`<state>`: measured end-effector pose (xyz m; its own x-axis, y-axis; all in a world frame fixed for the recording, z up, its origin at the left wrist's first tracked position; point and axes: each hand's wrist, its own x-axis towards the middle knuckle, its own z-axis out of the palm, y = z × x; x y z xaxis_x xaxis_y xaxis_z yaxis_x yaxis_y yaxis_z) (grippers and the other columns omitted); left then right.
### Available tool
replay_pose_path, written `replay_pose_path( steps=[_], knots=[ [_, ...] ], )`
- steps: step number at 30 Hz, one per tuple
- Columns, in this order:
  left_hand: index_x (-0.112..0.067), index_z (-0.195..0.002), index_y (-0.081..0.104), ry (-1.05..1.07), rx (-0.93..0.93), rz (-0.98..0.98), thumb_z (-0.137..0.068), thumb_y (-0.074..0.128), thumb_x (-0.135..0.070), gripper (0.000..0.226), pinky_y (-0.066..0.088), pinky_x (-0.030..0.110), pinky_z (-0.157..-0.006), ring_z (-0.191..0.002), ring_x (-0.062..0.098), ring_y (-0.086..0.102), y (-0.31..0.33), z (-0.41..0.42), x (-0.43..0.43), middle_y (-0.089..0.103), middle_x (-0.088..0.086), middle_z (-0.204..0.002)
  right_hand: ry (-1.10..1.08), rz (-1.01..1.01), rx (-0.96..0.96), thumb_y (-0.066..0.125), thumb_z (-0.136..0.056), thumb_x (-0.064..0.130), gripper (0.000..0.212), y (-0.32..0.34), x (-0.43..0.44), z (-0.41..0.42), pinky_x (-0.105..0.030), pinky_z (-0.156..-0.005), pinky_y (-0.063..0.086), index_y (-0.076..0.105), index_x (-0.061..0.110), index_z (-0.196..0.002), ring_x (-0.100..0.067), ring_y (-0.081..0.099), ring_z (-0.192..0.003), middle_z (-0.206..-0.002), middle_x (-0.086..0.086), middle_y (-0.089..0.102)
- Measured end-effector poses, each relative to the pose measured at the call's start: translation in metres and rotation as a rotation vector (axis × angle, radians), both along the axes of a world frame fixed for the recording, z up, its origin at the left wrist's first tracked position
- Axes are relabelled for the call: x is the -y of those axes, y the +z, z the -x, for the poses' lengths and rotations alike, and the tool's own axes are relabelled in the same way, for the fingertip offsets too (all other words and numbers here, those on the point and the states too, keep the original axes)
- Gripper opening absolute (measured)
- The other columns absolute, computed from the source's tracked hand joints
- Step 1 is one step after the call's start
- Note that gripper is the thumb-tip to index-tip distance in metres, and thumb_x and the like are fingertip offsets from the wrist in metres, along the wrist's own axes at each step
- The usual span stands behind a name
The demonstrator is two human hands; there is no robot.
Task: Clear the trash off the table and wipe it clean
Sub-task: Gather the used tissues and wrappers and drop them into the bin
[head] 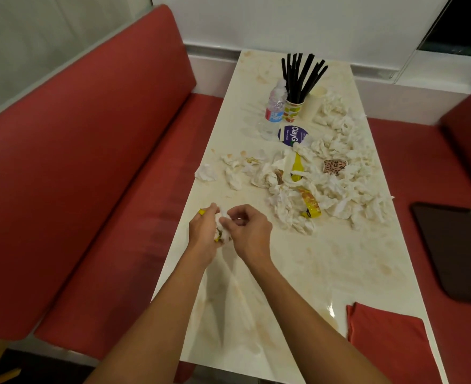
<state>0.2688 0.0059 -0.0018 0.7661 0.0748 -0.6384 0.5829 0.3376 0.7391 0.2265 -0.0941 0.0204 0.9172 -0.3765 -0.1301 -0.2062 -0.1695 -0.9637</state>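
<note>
The left hand (203, 231) curls round a tissue wad (223, 227), the right hand (249, 231) pinches its top; loosely packed, scraps could slip between the fingers onto the table (339, 261), short of the pile (339, 187) beyond the fingertips.

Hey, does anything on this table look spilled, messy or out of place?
Yes. Crumpled tissues and yellow sachets litter the table's middle and right side, brownish stains smear its top, and a blue-and-white pouch lies flat by the upright bottle. The left hand and right hand hold a tissue wad.
</note>
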Motion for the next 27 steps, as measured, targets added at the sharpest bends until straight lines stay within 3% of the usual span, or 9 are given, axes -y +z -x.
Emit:
replay_pose_path(
  steps=[3,5,10,13,15,17,20,22,27],
  knots=[
    [-0.019,-0.096,0.073,0.009,0.006,-0.027,-0.101,0.062,-0.041,0.025,0.056,0.041,-0.080,-0.085,0.026,0.071,-0.001,0.001,0.000,0.075,0.007,-0.094,0.060,0.033,0.005,0.078,-0.091,0.011,0.006,0.000,0.000,0.006,-0.008,-0.066,0.048,0.082,0.014,-0.095,0.004,0.069,-0.071,-0.079,0.009,0.076],
    [-0.018,-0.093,0.074,0.033,0.004,-0.050,-0.102,0.061,-0.038,0.025,0.053,0.037,-0.074,-0.084,0.025,0.069,-0.002,0.002,-0.002,0.074,0.007,-0.095,0.137,0.094,0.000,0.069,-0.095,0.013,0.017,-0.003,0.002,0.009,-0.008,-0.071,0.047,0.084,0.021,-0.099,0.004,0.069,-0.084,-0.087,0.015,0.077],
    [-0.017,-0.086,0.072,0.088,0.009,-0.091,-0.099,0.067,-0.033,0.021,0.047,0.025,-0.052,-0.064,0.020,0.065,-0.005,-0.001,-0.010,0.073,0.002,-0.085,0.295,0.228,-0.084,0.058,-0.090,0.020,0.033,-0.009,0.002,0.002,-0.037,-0.104,0.048,0.082,0.037,-0.104,-0.018,0.051,-0.118,-0.106,0.016,0.054],
    [-0.015,-0.086,0.070,0.093,0.021,-0.090,-0.092,0.077,-0.040,0.027,0.044,0.026,-0.048,-0.057,0.023,0.063,-0.007,-0.007,-0.017,0.072,0.005,-0.077,0.388,0.180,-0.160,0.048,-0.086,0.019,0.043,0.003,0.003,-0.007,-0.037,-0.111,0.042,0.081,0.042,-0.101,-0.019,0.046,-0.118,-0.106,0.009,0.048],
    [-0.010,-0.089,0.067,0.109,0.036,-0.080,-0.091,0.080,-0.036,0.029,0.040,0.024,-0.041,-0.053,0.027,0.060,-0.007,-0.013,-0.022,0.068,0.010,-0.073,0.459,0.148,-0.164,0.045,-0.086,0.014,0.048,0.009,0.005,-0.015,-0.023,-0.103,0.045,0.082,0.038,-0.105,-0.012,0.051,-0.110,-0.103,0.011,0.052],
    [-0.008,-0.089,0.062,0.139,0.058,-0.092,-0.093,0.079,-0.025,0.024,0.036,0.021,-0.037,-0.046,0.024,0.054,-0.005,-0.020,-0.027,0.061,0.009,-0.067,0.473,0.138,-0.158,0.045,-0.091,0.002,0.050,0.010,0.007,-0.025,-0.008,-0.083,0.045,0.083,0.028,-0.110,-0.004,0.056,-0.099,-0.103,0.013,0.058],
    [-0.009,-0.083,0.061,0.130,0.107,-0.119,-0.093,0.078,-0.018,0.022,0.041,0.024,-0.042,-0.044,0.020,0.053,-0.005,-0.031,-0.035,0.058,0.005,-0.059,0.295,0.164,-0.095,0.046,-0.095,0.002,0.044,0.000,0.010,-0.052,-0.013,-0.072,0.050,0.082,0.026,-0.103,-0.006,0.065,-0.091,-0.118,0.003,0.067],
    [-0.010,-0.083,0.062,0.106,0.131,-0.134,-0.091,0.080,-0.016,0.021,0.043,0.025,-0.045,-0.049,0.022,0.054,-0.008,-0.037,-0.040,0.057,0.005,-0.060,0.231,0.304,-0.043,0.051,-0.093,-0.001,0.038,-0.009,0.013,-0.075,-0.017,-0.076,0.049,0.078,0.019,-0.111,-0.013,0.065,-0.096,-0.119,-0.002,0.066],
    [-0.011,-0.085,0.063,0.058,0.147,-0.140,-0.089,0.083,-0.021,0.023,0.043,0.025,-0.045,-0.049,0.021,0.054,-0.010,-0.052,-0.048,0.057,0.005,-0.063,0.311,0.754,-0.035,0.054,-0.087,-0.001,0.054,-0.034,0.016,-0.125,-0.041,-0.109,0.044,0.062,0.009,-0.139,-0.032,0.043,-0.128,-0.140,-0.013,0.052]
  ],
)
